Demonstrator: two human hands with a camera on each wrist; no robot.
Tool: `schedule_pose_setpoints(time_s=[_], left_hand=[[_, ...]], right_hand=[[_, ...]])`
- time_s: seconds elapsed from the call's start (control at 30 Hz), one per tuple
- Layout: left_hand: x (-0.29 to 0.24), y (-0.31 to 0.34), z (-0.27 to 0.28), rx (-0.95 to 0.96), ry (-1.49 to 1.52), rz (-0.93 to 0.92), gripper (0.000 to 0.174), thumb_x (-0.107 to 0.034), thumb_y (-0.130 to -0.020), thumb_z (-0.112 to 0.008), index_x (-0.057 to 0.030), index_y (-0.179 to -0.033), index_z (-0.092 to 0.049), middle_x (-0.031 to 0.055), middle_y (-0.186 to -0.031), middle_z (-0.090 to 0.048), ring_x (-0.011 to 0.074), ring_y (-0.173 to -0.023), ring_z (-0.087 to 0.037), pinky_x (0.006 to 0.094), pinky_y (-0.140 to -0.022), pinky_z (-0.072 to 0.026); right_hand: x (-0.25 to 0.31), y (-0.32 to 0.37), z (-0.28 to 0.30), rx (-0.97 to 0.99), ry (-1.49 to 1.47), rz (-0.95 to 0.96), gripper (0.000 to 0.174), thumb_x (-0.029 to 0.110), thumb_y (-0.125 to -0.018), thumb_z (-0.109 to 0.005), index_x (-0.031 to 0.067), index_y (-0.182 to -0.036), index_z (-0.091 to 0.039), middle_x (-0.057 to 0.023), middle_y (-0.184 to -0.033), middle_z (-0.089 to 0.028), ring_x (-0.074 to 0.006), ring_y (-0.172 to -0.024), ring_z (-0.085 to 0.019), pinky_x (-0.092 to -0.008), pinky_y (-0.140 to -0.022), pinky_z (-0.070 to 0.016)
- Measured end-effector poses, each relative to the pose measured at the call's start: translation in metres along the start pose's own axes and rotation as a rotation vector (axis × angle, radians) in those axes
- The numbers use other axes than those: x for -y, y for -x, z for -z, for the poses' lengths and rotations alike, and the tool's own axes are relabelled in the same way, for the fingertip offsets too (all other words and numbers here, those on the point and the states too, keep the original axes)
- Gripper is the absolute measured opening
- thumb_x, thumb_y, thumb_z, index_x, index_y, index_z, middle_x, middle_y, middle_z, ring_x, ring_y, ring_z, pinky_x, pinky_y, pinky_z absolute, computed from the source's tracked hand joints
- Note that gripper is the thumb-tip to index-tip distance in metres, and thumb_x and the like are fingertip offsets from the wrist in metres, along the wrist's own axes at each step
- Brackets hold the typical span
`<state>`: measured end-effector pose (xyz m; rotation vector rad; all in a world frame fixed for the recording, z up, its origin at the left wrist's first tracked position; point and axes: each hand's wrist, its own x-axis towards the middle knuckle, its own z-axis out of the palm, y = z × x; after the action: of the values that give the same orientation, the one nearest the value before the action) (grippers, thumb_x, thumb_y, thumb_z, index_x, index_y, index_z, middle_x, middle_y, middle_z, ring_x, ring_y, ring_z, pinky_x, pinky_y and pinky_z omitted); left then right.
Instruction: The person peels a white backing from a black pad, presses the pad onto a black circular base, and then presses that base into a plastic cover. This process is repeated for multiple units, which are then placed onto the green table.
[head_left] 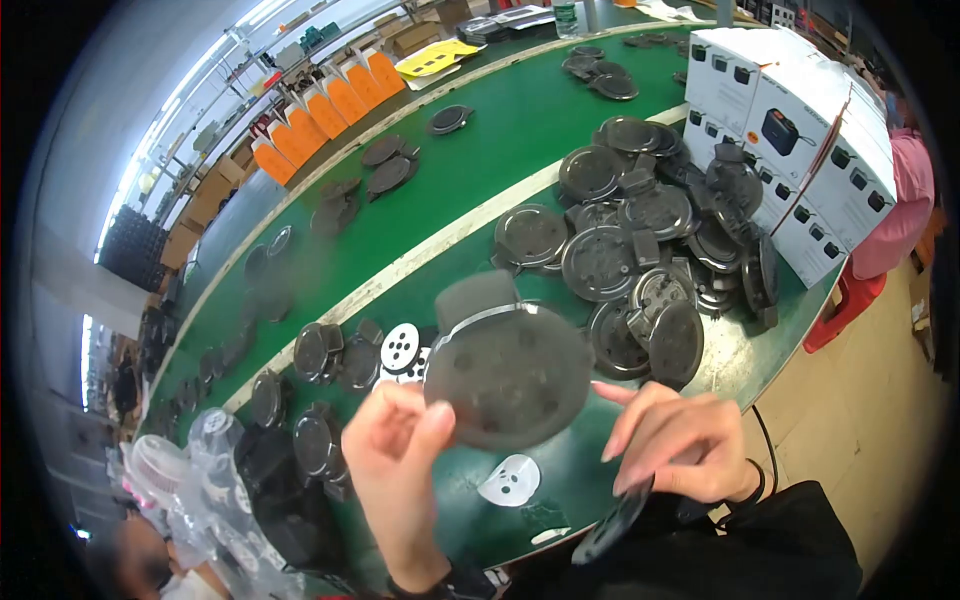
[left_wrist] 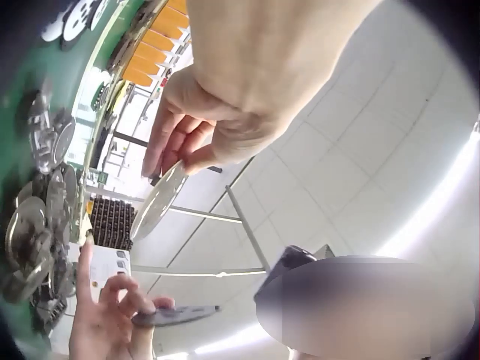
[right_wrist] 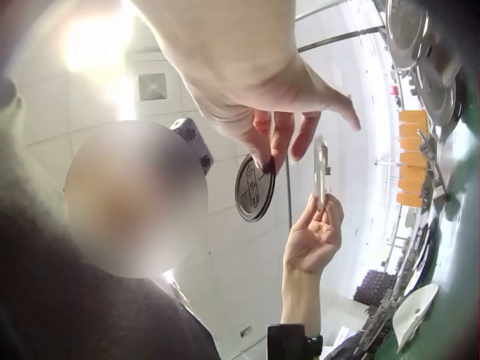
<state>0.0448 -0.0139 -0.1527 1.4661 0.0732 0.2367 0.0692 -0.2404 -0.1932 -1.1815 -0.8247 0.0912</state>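
The left hand (head_left: 392, 460) has its fingers pinching the edge of a round cover (head_left: 510, 375) above the worktop (head_left: 480, 160); the right hand (head_left: 690, 445) pinches a thin disc (head_left: 612, 525). With only rim grips, either of the 2 pieces could slip; the disc, near the worktop's edge, might miss it.

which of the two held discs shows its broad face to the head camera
The dark disc in the left hand: its wide round face is toward the camera, while the other disc, in the right hand, appears narrow and slanted.
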Motion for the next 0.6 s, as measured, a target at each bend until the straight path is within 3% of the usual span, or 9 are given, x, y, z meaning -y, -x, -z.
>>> schedule_pose_setpoints(time_s=[0.07, 0.2, 0.27, 0.3, 0.4, 0.53, 0.57, 0.6], left_hand=[[-0.004, 0.015, 0.002, -0.004, 0.031, -0.011, 0.006, 0.001, -0.078, -0.058, 0.0003, -0.078, -0.051, 0.002, -0.072, -0.054, 0.0047, -0.064, -0.046, 0.0166, -0.057, -0.0345], [-0.005, 0.029, 0.011, 0.057, -0.03, 0.005, 0.002, 0.002, -0.08, -0.053, 0.003, -0.081, -0.052, 0.0028, -0.073, -0.054, 0.0045, -0.063, -0.045, 0.0164, -0.056, -0.0336], [-0.008, 0.028, 0.012, 0.107, -0.069, 0.019, 0.002, 0.002, -0.081, -0.052, 0.004, -0.082, -0.053, 0.0029, -0.072, -0.054, 0.0042, -0.062, -0.045, 0.0162, -0.055, -0.0335], [-0.006, 0.027, 0.013, 0.177, -0.053, 0.012, 0.005, 0.003, -0.082, -0.05, 0.0051, -0.083, -0.054, 0.0034, -0.071, -0.054, 0.0042, -0.062, -0.046, 0.0159, -0.055, -0.0342], [-0.005, 0.024, 0.015, 0.217, 0.0, 0.018, 0.005, 0.003, -0.081, -0.051, 0.0053, -0.082, -0.055, 0.0041, -0.071, -0.054, 0.0047, -0.063, -0.047, 0.0158, -0.055, -0.0348], [0.006, 0.028, 0.023, 0.111, 0.47, -0.011, 0.033, -0.017, -0.09, -0.043, 0.0108, -0.105, -0.05, 0.0139, -0.09, -0.059, 0.0154, -0.077, -0.058, 0.0251, -0.068, -0.0462], [0.013, 0.036, 0.02, 0.006, 0.45, -0.03, 0.051, -0.03, -0.09, -0.04, 0.0134, -0.116, -0.041, 0.0212, -0.108, -0.053, 0.024, -0.094, -0.056, 0.034, -0.082, -0.0454], [0.01, 0.041, 0.014, 0.003, 0.539, 0.013, 0.062, -0.03, -0.084, -0.053, 0.0124, -0.123, -0.033, 0.0251, -0.121, -0.044, 0.0305, -0.109, -0.048, 0.0387, -0.092, -0.0391]], right_hand=[[0.009, -0.008, -0.004, 0.103, 0.126, 0.116, 0.015, 0.0, -0.069, -0.065, 0.0035, -0.084, -0.066, -0.004, -0.076, -0.063, -0.0222, -0.083, -0.057, -0.0482, -0.099, -0.0267], [0.02, -0.025, -0.009, 0.417, 0.192, 0.193, 0.011, -0.001, -0.071, -0.062, 0.001, -0.081, -0.065, -0.0052, -0.074, -0.062, -0.0228, -0.081, -0.058, -0.0433, -0.084, -0.0373], [0.018, -0.029, -0.019, 0.538, 0.166, 0.204, 0.01, -0.004, -0.072, -0.058, -0.001, -0.077, -0.065, -0.0057, -0.075, -0.062, -0.0228, -0.079, -0.059, -0.0404, -0.07, -0.0406], [0.014, -0.03, -0.023, 0.584, 0.128, 0.232, 0.008, -0.003, -0.076, -0.056, -0.0008, -0.077, -0.064, -0.0055, -0.074, -0.061, -0.0212, -0.074, -0.059, -0.0318, -0.056, -0.0323], [0.009, -0.037, -0.036, 0.627, -0.128, 0.123, 0.008, -0.005, -0.077, -0.056, -0.004, -0.078, -0.064, -0.0103, -0.072, -0.061, -0.0236, -0.07, -0.06, -0.0296, -0.056, -0.0406], [-0.008, -0.018, -0.051, 0.306, -0.269, 0.149, 0.004, -0.003, -0.076, -0.06, -0.0039, -0.078, -0.063, -0.0113, -0.073, -0.061, -0.0259, -0.075, -0.059, -0.0309, -0.064, -0.0441], [-0.012, -0.018, -0.054, 0.247, -0.288, 0.171, 0.004, -0.004, -0.076, -0.059, -0.0042, -0.078, -0.063, -0.0121, -0.074, -0.061, -0.0264, -0.074, -0.06, -0.0305, -0.064, -0.0451], [-0.013, -0.018, -0.057, 0.186, -0.306, 0.193, 0.005, -0.005, -0.075, -0.059, -0.0045, -0.079, -0.063, -0.0129, -0.074, -0.062, -0.027, -0.073, -0.06, -0.0301, -0.064, -0.0461]])
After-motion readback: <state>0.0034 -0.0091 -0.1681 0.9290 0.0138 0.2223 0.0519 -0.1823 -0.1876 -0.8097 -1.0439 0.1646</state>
